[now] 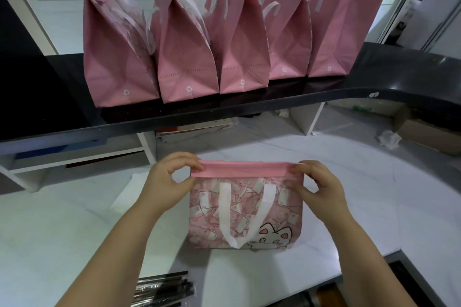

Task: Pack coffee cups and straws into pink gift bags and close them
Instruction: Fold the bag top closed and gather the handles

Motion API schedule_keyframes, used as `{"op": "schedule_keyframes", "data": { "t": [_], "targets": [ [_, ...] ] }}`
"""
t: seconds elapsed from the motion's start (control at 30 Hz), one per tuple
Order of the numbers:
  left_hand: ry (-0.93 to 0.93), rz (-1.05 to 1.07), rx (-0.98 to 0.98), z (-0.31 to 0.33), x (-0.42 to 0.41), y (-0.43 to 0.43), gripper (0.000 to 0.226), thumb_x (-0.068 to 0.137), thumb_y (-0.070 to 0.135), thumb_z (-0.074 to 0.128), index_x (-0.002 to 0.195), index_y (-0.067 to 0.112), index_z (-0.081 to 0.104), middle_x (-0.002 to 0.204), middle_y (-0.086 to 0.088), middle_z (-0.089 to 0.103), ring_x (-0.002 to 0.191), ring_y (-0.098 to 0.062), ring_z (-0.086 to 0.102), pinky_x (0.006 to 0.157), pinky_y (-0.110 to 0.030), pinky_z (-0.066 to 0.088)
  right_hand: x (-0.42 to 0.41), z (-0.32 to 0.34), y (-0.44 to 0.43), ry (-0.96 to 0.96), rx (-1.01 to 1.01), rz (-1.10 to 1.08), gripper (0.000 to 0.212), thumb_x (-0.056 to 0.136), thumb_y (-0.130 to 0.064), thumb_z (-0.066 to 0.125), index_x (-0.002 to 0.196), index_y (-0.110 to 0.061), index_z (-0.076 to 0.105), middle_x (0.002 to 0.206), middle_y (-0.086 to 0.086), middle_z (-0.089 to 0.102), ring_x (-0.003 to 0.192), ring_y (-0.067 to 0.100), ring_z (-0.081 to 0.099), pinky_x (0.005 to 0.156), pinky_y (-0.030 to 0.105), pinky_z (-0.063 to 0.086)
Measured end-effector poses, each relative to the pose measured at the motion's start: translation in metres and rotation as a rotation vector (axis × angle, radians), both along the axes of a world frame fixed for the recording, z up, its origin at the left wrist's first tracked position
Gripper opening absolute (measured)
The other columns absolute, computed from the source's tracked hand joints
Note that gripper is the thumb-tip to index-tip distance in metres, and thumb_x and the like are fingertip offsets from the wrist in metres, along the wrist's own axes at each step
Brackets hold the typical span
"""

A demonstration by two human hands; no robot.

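From the head camera, the pink gift bag (245, 214) stands on the white table (74, 219) right in front of the person, between the two forearms. Its printed face and white handle (247, 217) are turned toward the camera.

The top of the bag is turned over into a plain pink folded strip (247, 168). The strip's long axis runs left to right, square across the line of sight. The left hand (172, 179) pinches the left end of the strip between thumb and curled fingers. The right hand (316, 187) pinches the right end the same way. The hands mirror each other and neither is nearer than the other. The strip is stretched between them, with the bag body hanging just below.

Judging by this, the closing fold is in hand. The next move depends on both ends travelling together along that left-right line, so that the crease stays level.

What is inside the bag cannot be seen.

A bundle of straws (162, 289), or what looks like one, lies on the table near the left forearm, well apart from the bag. Beyond the bag, a row of pink bags (184, 57) with pinched tops stands on the black shelf (374, 77).
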State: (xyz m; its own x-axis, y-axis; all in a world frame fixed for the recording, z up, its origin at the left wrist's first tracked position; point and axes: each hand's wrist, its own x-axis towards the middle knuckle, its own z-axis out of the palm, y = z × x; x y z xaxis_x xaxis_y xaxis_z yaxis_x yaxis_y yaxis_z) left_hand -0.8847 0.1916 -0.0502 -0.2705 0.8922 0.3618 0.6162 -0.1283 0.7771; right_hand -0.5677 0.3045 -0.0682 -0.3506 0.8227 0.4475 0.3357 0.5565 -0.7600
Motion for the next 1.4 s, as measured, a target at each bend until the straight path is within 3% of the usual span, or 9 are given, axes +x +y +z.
{"op": "schedule_keyframes", "data": {
  "t": [0.17, 0.3, 0.4, 0.6, 0.9, 1.03, 1.23, 1.3, 1.4],
  "targets": [
    [0.417, 0.055, 0.138, 0.009, 0.013, 0.002, 0.023, 0.078, 0.053, 0.068, 0.082, 0.031, 0.067, 0.095, 0.026, 0.063, 0.097, 0.002, 0.053, 0.089, -0.026, 0.031, -0.009, 0.015, -0.005, -0.217, 0.339, -0.099, 0.023, 0.077, -0.021, 0.077, 0.097, -0.013, 0.073, 0.112, -0.002, 0.067, 0.115, 0.019, 0.056, 0.101, 0.037, 0.042],
    [0.526, 0.03, 0.096, 0.02, 0.051, 0.023, 0.019, 0.078, 0.047, 0.071, 0.089, 0.034, 0.063, 0.088, 0.021, 0.063, 0.089, -0.004, 0.053, 0.084, -0.027, 0.025, -0.053, 0.031, -0.019, -0.455, 0.337, -0.079, 0.035, 0.08, -0.026, 0.077, 0.112, -0.017, 0.069, 0.101, -0.004, 0.071, 0.097, 0.021, 0.065, 0.098, 0.04, 0.036],
    [0.589, 0.002, 0.057, 0.019, 0.078, 0.033, 0.011, 0.085, 0.027, 0.066, 0.095, 0.032, 0.07, 0.09, 0.015, 0.069, 0.09, -0.012, 0.06, 0.085, -0.033, 0.029, -0.075, 0.033, -0.026, -0.523, 0.361, -0.118, 0.014, 0.079, -0.017, 0.075, 0.093, -0.019, 0.073, 0.086, -0.004, 0.072, 0.083, 0.023, 0.065, 0.083, 0.039, 0.039],
    [0.651, 0.09, 0.026, 0.013, 0.086, 0.026, 0.016, 0.078, 0.01, 0.074, 0.083, 0.025, 0.071, 0.077, 0.01, 0.07, 0.077, -0.019, 0.063, 0.081, -0.034, 0.025, -0.075, 0.034, -0.026, -0.573, 0.305, -0.11, 0.013, 0.075, -0.009, 0.077, 0.075, -0.019, 0.068, 0.07, -0.006, 0.066, 0.07, 0.023, 0.06, 0.073, 0.039, 0.04],
    [0.581, 0.179, 0.007, 0.009, 0.051, 0.015, 0.005, 0.083, 0.017, 0.074, 0.083, 0.021, 0.071, 0.08, 0.009, 0.069, 0.081, -0.02, 0.061, 0.082, -0.033, 0.026, -0.036, 0.034, -0.009, -0.53, 0.335, -0.127, 0.014, 0.075, -0.003, 0.077, 0.07, -0.012, 0.068, 0.068, -0.003, 0.065, 0.067, 0.026, 0.059, 0.07, 0.038, 0.038],
    [0.475, 0.143, -0.026, 0.004, 0.025, 0.009, 0.006, 0.085, 0.028, 0.07, 0.09, 0.029, 0.071, 0.083, 0.025, 0.059, 0.083, -0.008, 0.053, 0.08, -0.029, 0.029, -0.016, 0.026, 0.002, -0.43, 0.203, -0.135, 0.013, 0.079, 0.002, 0.072, 0.084, -0.01, 0.075, 0.081, 0.0, 0.073, 0.075, 0.025, 0.064, 0.073, 0.036, 0.044],
    [0.236, 0.295, -0.052, -0.007, 0.013, 0.007, 0.029, 0.085, 0.004, 0.066, 0.089, 0.032, 0.074, 0.081, 0.032, 0.055, 0.093, -0.013, 0.043, 0.075, -0.032, 0.033, -0.007, 0.014, 0.01, -0.277, 0.206, -0.258, 0.02, 0.078, 0.011, 0.069, 0.08, -0.008, 0.075, 0.077, 0.0, 0.073, 0.068, 0.016, 0.055, 0.07, 0.029, 0.04],
    [0.17, 0.281, -0.043, -0.008, 0.017, 0.01, 0.032, 0.086, 0.008, 0.068, 0.09, 0.039, 0.073, 0.082, 0.031, 0.059, 0.093, -0.012, 0.051, 0.077, -0.034, 0.04, -0.008, 0.01, 0.01, -0.205, 0.155, -0.276, 0.02, 0.081, 0.006, 0.069, 0.081, -0.013, 0.075, 0.078, -0.008, 0.071, 0.07, 0.01, 0.056, 0.069, 0.027, 0.044],
    [-0.129, 0.202, -0.077, -0.016, 0.023, 0.001, 0.034, 0.085, 0.026, 0.072, 0.1, 0.055, 0.063, 0.097, 0.041, 0.061, 0.097, 0.013, 0.055, 0.077, -0.02, 0.046, -0.002, -0.002, 0.004, 0.014, -0.155, -0.25, 0.032, 0.088, -0.009, 0.067, 0.096, -0.041, 0.069, 0.09, -0.028, 0.069, 0.081, -0.003, 0.062, 0.07, 0.008, 0.045]
  ]
}}
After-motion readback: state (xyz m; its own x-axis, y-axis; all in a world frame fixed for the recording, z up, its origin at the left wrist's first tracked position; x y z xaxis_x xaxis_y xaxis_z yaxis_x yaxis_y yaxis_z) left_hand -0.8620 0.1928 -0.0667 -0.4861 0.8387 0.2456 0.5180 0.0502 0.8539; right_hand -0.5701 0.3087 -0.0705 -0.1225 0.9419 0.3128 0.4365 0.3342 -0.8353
